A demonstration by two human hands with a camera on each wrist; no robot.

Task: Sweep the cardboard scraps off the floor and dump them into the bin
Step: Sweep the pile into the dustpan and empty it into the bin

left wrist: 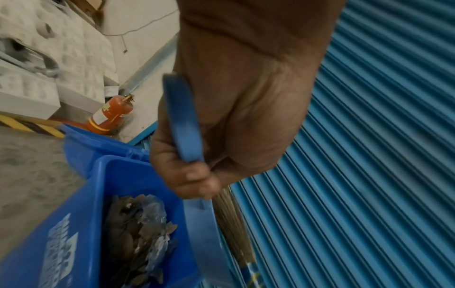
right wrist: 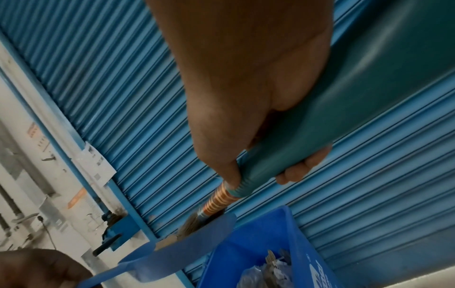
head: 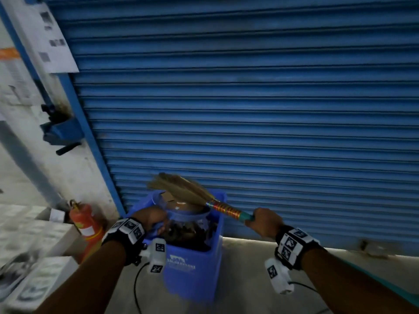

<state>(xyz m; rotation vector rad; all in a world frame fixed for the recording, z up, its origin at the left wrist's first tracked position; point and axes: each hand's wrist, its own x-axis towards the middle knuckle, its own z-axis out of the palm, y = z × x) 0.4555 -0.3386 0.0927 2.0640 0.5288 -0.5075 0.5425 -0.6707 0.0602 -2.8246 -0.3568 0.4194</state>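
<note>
Your left hand (left wrist: pixel 221 117) is wrapped around the dustpan (right wrist: pixel 177 251) handle; your right hand (right wrist: pixel 246 87) grips the broom (head: pixel 192 193). Only the wrist views show scraps (left wrist: pixel 138 233) inside the bin (head: pixel 192 268), lower centre. Behind it stands a shutter (head: pixel 249 87); an extinguisher (head: pixel 86 225) sits lower left.

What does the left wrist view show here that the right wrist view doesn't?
Left wrist only: the left hand gripping the blue dustpan handle, and an orange fire extinguisher by the wall. Right wrist only: the right hand gripping the broom handle. Both: the blue bin holding scraps, broom bristles, and the blue shutter.
</note>
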